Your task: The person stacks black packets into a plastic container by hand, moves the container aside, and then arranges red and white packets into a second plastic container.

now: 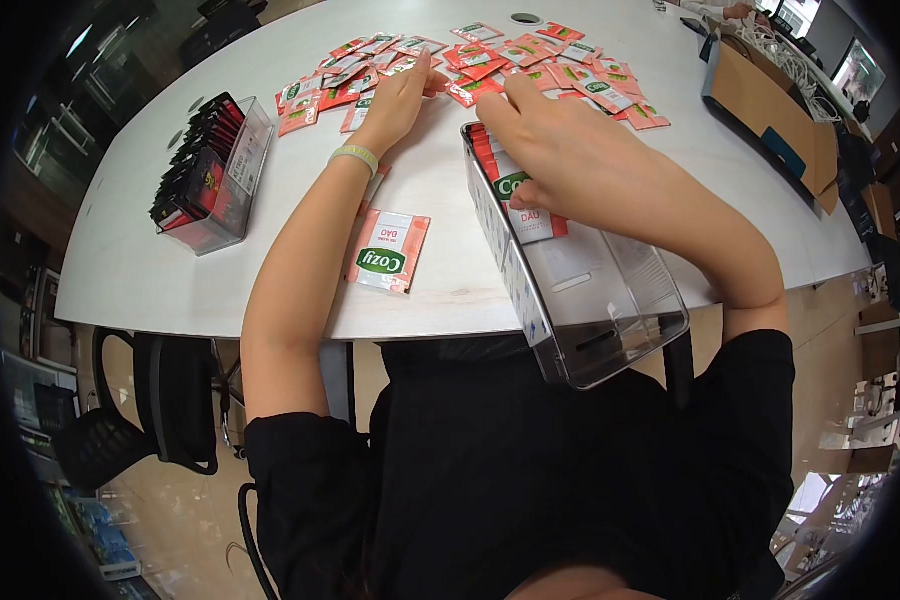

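Note:
My right hand [545, 145] reaches into a clear plastic box [610, 300] at the table's front edge. Its fingers curl over a row of peach-coloured Cozy tea sachets [538, 224] standing at the box's far end, with the thumb against the front one. Part of the row is hidden under the hand. My left hand [398, 105] lies at the near edge of a pile of loose sachets [345, 82], fingers stretched out and nothing visible in them. By my left forearm, a single tea sachet [388, 252] rests flat, overlapping another partly covered by the arm.
On the left stands a second clear box [240, 190] filled with black and red sachets [202, 170]. More loose sachets [560, 65] spread across the middle. An open cardboard box [770, 120] and white cables [785, 60] lie at right, near another person's hand [738, 11].

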Tool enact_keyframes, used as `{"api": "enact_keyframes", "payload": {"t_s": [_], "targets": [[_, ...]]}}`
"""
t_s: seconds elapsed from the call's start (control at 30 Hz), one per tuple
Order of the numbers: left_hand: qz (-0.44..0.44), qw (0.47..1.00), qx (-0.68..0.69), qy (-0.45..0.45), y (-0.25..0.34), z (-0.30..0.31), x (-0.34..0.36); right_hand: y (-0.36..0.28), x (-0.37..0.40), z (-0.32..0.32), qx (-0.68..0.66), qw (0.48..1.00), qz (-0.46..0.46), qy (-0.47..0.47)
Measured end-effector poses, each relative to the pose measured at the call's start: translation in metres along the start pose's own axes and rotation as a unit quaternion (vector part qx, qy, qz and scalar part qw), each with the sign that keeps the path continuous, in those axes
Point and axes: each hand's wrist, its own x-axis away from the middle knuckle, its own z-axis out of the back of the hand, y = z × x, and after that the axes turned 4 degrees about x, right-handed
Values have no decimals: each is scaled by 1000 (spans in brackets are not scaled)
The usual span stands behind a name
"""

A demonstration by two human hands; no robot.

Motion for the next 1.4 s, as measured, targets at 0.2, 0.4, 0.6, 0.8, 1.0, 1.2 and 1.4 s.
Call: {"api": "enact_keyframes", "payload": {"t_s": [0.2,0.4,0.6,0.8,1.0,1.2,1.4], "targets": [[-12,1000,-5,-1,-1,-1,1,-3,3,1,-22,999,3,28],[-4,1000,-20,-7,1,-1,0,0,5,-8,15,999,44,10],[-22,999,-8,-22,-7,1,-1,-8,7,-12,29,998,60,8],[6,1000,-17,-9,-2,-2,2,-12,9,-20,87,990,89,61],[8,1000,-20,-6,1,-5,3,-14,11,-14,113,986,107,63],[17,1000,-1,-4,-4,-4,1,-18,9,-18,108,991,57,50],[12,999,28,-12,-11,-4,1,-19,11,-2,59,997,44,22]]}}
